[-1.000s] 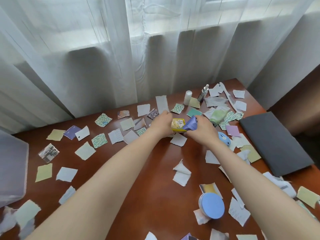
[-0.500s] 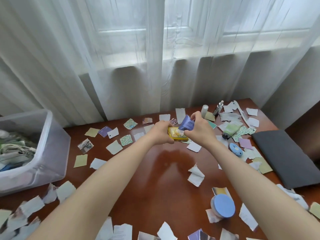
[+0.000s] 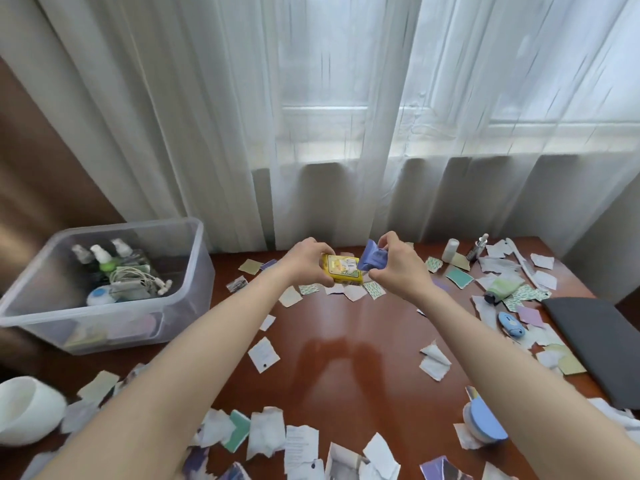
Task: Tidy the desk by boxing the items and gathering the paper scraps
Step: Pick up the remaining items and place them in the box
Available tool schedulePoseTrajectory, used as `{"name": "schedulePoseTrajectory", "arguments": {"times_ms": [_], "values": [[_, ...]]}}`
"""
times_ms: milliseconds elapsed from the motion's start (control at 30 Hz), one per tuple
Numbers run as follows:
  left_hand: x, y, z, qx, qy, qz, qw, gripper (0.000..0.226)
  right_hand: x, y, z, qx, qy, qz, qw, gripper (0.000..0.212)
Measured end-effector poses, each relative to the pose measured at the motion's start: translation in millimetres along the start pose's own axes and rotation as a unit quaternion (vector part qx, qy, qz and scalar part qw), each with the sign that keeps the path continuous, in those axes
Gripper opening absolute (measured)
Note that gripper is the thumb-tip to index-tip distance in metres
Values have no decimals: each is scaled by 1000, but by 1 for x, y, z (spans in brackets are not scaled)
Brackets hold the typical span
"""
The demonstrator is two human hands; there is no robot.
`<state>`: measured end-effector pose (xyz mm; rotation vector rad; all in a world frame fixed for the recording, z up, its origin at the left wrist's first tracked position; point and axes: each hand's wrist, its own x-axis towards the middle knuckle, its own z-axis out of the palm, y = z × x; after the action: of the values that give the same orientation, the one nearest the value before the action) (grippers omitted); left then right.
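Above the middle of the brown desk (image 3: 346, 368), head view: one left hand (image 3: 304, 263), fingers curled closed around one yellow box (image 3: 343, 270), held clear of the surface; one right hand (image 3: 394, 268), fingertips pinched on one blue-violet packet (image 3: 370, 259) that touches the box's right end. At the desk's left: one clear plastic bin (image 3: 187, 271), holding three spray bottles (image 3: 102, 258), a tangle of white cable and one round white-and-blue item. At the near left edge: one white bowl-shaped object (image 3: 24, 410). At the right: one dark grey pad (image 3: 595, 341), one blue mouse-shaped item (image 3: 510, 323), one green tube (image 3: 502, 289), one white comb (image 3: 523, 265), one small white bottle (image 3: 450, 249), one dropper bottle (image 3: 478, 245), one round blue-lidded tin (image 3: 485, 424). Paper scraps (image 3: 263, 353) lie scattered across the whole surface, too many to count reliably. Against the frame half a second earlier: both hands with box and packet sit higher and further from the desk, and the bin shows more fully, nearer the centre.
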<state>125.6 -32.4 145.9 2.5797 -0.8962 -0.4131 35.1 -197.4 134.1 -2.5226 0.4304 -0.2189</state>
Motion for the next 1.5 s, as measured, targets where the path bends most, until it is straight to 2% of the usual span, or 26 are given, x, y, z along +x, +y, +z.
{"name": "schedulePoseTrajectory", "arguments": {"times_ms": [300, 533, 733, 933, 1167, 1367, 1500], "values": [[-55, -48, -45, 2, 51, -17, 999, 60, -3, -76, 25, 8, 16, -58, 998, 48], [-110, -113, -82, 43, 91, -86, 991, 62, -3, -144, 67, 44, 10, -87, 995, 42], [-152, -177, -116, 28, 112, -143, 983, 61, -7, -210, 104, 70, -37, -124, 989, 38], [-182, -236, -139, 42, 113, -184, 976, 61, -8, -261, 143, 81, -72, -144, 984, 33], [-201, -288, -159, 54, 115, -206, 970, 63, -12, -301, 180, 90, -112, -157, 977, 39], [-202, -313, -156, 120, 65, -232, 963, 62, -2, -316, 204, 104, -151, -154, 971, 42], [-195, -330, -154, 109, 54, -232, 965, 61, 8, -321, 222, 135, -175, -125, 967, 45]]}}
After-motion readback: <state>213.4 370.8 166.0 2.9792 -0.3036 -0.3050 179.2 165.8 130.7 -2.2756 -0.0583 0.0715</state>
